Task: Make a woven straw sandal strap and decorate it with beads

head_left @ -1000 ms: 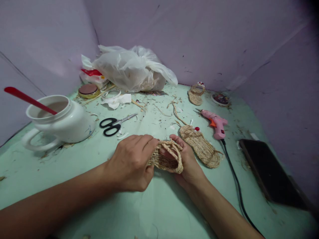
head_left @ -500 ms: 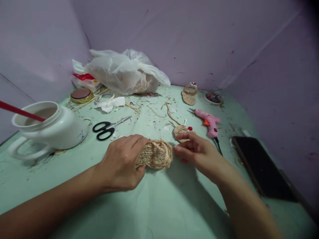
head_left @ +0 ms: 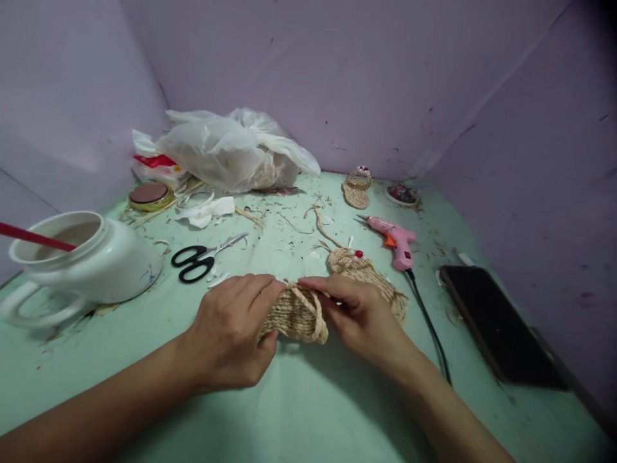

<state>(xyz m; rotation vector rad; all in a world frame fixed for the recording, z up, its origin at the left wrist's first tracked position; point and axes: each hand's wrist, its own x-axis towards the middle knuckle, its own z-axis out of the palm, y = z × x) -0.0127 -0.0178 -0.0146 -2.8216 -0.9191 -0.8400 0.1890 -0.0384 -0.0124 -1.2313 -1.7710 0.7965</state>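
Observation:
My left hand point(head_left: 236, 328) is closed around a small woven straw slipper point(head_left: 292, 319), thumb beneath and fingers over its top. A plaited straw cord point(head_left: 307, 302) crosses the slipper's right end. At that end my right hand point(head_left: 359, 315) pinches the cord's upper part between thumb and fingers; the exact grip is partly hidden. Just behind the right hand lies a second straw slipper point(head_left: 357, 265) with a red bead and a loose straw tail, partly covered by the hand.
Black-handled scissors point(head_left: 202, 258) lie left of centre, beside a white jug point(head_left: 128, 260) holding a red stick. A pink glue gun point(head_left: 393, 238) and a phone point(head_left: 496, 328) are at right. Behind are a plastic bag point(head_left: 231, 151), a finished beaded slipper point(head_left: 357, 190), and straw scraps.
My right hand has moved left onto the slipper's end and closed on the cord, which now stands out as a raised loop. The view has shifted slightly; more of the second slipper shows.

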